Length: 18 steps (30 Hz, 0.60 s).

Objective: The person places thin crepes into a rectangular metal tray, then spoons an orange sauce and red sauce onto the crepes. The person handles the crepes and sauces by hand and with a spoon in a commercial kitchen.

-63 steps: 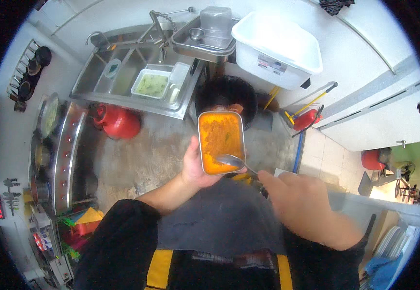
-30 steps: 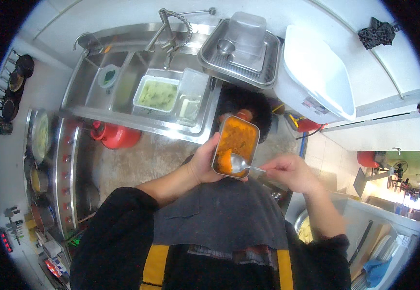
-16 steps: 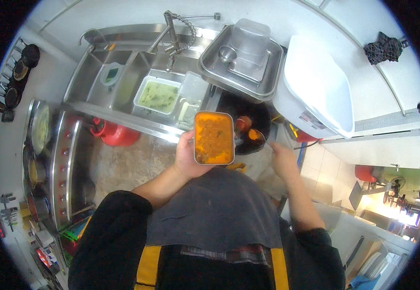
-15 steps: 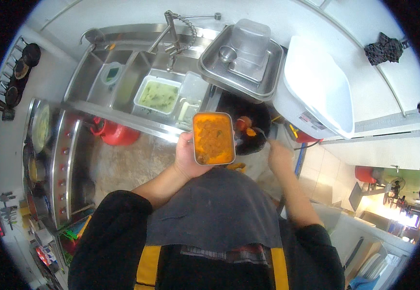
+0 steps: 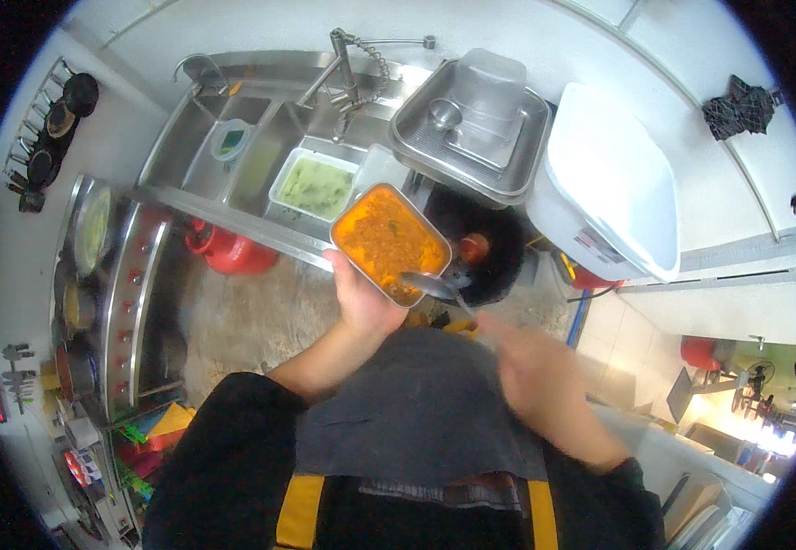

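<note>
My left hand (image 5: 366, 302) grips a rectangular metal container (image 5: 434, 225) by its lower left side and tilts it over toward the right. Thick orange sauce (image 5: 387, 240) with darker lumps fills it. In my right hand (image 5: 531, 367), somewhat blurred, is the handle of a metal spoon (image 5: 435, 284). The spoon's bowl reaches over the container's lower right corner and touches the sauce there. Just beyond the container, on the right, a bin with a black lining (image 5: 501, 275) stands on the floor, and a reddish round item (image 5: 473, 247) lies in it.
Behind are a steel sink (image 5: 182, 156) with a tap (image 5: 341, 82) and a tub of greenish liquid (image 5: 348, 165). Stacked steel trays (image 5: 536, 137) and a large white tub (image 5: 591, 119) stand at the back right. A red gas cylinder (image 5: 233, 252) and a stove (image 5: 127, 321) are on the left.
The container has turned and tilted to the right. My right hand has moved in from above the bin, bringing the spoon to the sauce. The view has shifted slightly.
</note>
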Each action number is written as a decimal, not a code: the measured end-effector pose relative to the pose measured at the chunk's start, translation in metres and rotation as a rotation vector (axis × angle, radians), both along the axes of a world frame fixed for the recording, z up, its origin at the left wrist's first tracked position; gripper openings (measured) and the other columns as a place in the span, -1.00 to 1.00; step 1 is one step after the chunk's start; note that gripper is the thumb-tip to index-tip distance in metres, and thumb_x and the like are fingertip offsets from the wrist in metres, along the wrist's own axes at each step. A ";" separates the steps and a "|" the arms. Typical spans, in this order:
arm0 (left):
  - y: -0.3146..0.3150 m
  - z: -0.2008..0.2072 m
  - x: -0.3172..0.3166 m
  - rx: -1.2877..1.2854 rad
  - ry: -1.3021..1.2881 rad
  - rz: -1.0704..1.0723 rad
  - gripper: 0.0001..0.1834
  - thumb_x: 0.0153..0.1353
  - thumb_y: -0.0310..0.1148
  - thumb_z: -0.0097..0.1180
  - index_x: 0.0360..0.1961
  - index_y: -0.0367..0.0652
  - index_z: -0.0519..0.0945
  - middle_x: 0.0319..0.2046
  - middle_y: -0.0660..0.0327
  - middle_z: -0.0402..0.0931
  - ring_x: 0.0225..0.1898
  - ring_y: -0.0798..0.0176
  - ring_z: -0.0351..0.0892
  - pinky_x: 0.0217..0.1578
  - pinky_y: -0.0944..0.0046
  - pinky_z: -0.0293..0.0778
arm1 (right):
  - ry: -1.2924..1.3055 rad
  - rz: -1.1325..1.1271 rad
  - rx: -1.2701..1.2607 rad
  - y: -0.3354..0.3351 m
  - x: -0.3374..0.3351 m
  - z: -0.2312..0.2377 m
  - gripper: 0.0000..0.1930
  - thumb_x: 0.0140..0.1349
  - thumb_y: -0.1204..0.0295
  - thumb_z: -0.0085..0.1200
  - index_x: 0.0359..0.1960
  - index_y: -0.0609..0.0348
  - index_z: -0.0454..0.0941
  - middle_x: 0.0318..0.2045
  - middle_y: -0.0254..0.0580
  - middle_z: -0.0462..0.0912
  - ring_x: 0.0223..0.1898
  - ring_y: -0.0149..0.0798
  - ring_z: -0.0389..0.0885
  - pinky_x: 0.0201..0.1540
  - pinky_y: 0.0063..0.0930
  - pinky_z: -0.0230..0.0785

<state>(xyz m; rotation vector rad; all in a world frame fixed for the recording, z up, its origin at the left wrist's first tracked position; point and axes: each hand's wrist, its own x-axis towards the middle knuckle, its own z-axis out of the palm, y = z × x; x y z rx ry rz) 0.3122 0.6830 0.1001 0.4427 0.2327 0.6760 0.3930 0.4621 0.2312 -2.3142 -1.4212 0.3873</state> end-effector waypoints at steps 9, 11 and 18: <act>-0.016 0.008 0.008 0.064 -0.038 0.079 0.06 0.23 0.58 -0.15 0.53 0.05 0.18 0.47 0.25 0.25 0.47 0.02 0.23 0.44 -0.15 0.17 | -0.138 0.082 -0.004 0.011 -0.025 0.017 -0.37 0.18 0.49 0.06 0.37 0.11 0.44 -0.42 -0.16 0.52 -0.51 -0.10 0.60 -0.47 -0.25 0.52; -0.016 0.004 0.009 0.054 -0.011 0.107 0.04 0.25 0.57 -0.18 0.53 0.05 0.18 0.47 0.26 0.25 0.48 0.03 0.22 0.44 -0.12 0.17 | -0.134 0.089 0.006 0.013 -0.027 0.013 -0.36 0.17 0.49 0.05 0.38 0.14 0.43 -0.42 -0.16 0.51 -0.52 -0.12 0.58 -0.47 -0.25 0.52; -0.018 -0.008 0.002 0.061 0.056 0.149 -0.01 0.31 0.54 -0.23 0.50 0.02 0.22 0.45 0.23 0.28 0.45 0.03 0.26 0.43 -0.11 0.19 | 0.197 0.060 -0.135 0.027 -0.022 -0.002 -0.47 0.29 0.54 0.00 0.34 0.10 0.48 -0.23 0.03 0.69 -0.20 0.13 0.67 -0.16 -0.05 0.54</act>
